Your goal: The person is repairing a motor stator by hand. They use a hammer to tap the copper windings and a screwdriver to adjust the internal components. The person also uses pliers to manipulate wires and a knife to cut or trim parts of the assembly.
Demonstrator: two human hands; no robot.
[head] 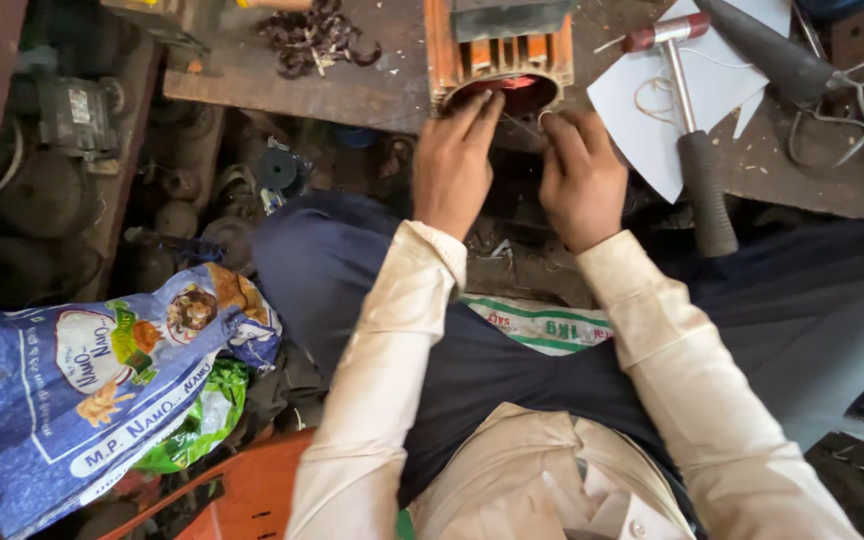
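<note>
Touching the orange motor housing (499, 58) rim: left hand (455, 170), right hand (581, 180)

A crumpled blue-and-white printed sack (82, 385) lay at the lower left, over a green bag (202, 420); a white, green-striped sack (537, 325) showed between the knees.

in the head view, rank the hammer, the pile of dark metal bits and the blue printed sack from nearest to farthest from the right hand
Measured from the right hand:
1. Hammer, just to its right on the bench, lying over the white paper.
2. Pile of dark metal bits, up and to the left, beyond the orange motor housing.
3. Blue printed sack, far lower left, on the floor.
</note>
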